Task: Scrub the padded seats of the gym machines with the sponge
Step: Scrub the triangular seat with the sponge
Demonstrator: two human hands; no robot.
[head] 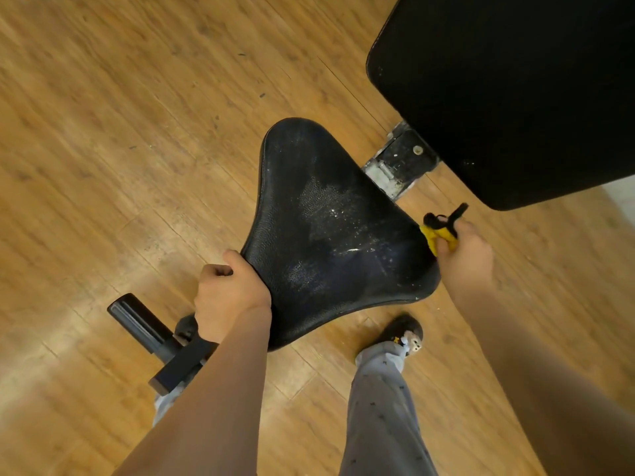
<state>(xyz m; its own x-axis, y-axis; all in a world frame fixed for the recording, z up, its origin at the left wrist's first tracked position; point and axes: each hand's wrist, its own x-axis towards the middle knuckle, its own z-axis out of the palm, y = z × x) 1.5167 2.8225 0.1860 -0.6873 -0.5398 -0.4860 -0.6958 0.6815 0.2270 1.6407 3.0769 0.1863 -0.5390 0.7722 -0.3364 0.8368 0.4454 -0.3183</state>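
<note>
Gripping the near-left edge of the padded seat (326, 235), the left hand (228, 293) has its thumb lying along the top of the rim and its fingers curled under it, at about 8 o'clock on the pad. The seat is black, grained and roughly triangular, with its narrow end pointing to 11 o'clock. White specks and pale smears are scattered over its middle and its right half.

At 3 o'clock on the seat, the right hand (464, 255) is clamped around a yellow sponge (429, 237). The sponge touches the seat's right corner, and a black piece sticks out above the fingers.

A larger black back pad (515, 91) fills the frame at 1 o'clock, apart from the seat. Between the two sits a worn metal bracket (402, 163), black with chipped pale patches.

At 7 o'clock, below the left wrist, a black cylindrical roller (137, 321) juts out from a dark frame bar.

Everything stands on a wooden plank floor (137, 132). At 5 o'clock of the seat, a foot in a dark slipper (400, 329) bearing a small animal charm is planted on the floor, with a grey patterned trouser leg (381, 407) above it.
</note>
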